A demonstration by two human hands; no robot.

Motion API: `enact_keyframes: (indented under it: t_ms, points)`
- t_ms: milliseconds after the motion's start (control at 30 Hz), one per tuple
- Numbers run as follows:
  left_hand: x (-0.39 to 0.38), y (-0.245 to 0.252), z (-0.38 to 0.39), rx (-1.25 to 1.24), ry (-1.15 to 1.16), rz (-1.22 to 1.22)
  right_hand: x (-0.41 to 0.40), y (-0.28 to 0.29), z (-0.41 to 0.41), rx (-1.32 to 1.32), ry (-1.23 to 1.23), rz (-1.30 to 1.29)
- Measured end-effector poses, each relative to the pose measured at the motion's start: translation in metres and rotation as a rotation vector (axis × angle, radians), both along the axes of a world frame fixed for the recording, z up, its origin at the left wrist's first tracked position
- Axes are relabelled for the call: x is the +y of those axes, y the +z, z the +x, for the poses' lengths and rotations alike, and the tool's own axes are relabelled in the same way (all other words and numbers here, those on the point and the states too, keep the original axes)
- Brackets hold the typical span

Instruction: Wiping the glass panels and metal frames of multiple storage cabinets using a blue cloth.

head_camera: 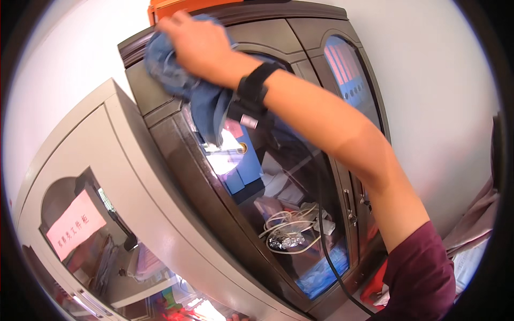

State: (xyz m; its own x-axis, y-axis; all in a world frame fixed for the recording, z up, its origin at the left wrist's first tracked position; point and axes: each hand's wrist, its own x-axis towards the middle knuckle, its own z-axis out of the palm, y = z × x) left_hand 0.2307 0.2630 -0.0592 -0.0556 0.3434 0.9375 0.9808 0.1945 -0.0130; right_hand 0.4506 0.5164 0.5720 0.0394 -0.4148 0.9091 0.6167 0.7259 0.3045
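My right hand (200, 46) reaches up from the lower right and grips a crumpled blue cloth (164, 66). The cloth lies over the upper left corner of a dark brown cabinet (265, 36), with its loose end hanging across the top of the glass door (289, 172). Hand and cloth are slightly blurred. Around my right wrist sits a black strap (257, 82) with a small dark device. Only some fingertips of my left hand (236, 317) show at the bottom edge; the rest is cut off, so its grip is hidden.
Behind the glass are blue file boxes (249, 160), a coiled white cable (289, 216) and crumpled foil (285, 240). A grey cabinet (132, 160) bearing a pink paper sign (76, 224) stands at left. An orange object (176, 7) rests on top. A black cable (327, 257) hangs in front.
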Motion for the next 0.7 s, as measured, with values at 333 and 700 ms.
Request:
enact_keyframes:
  t_ms: [333,700]
  points:
    - [0.014,-0.008,-0.006,0.12,0.006,0.112,0.144,-0.037,0.201,0.464,-0.204,-0.46]
    - [0.01,-0.012,-0.012,0.131,-0.078,0.163,0.011,-0.044,0.005,-0.138,0.06,0.001]
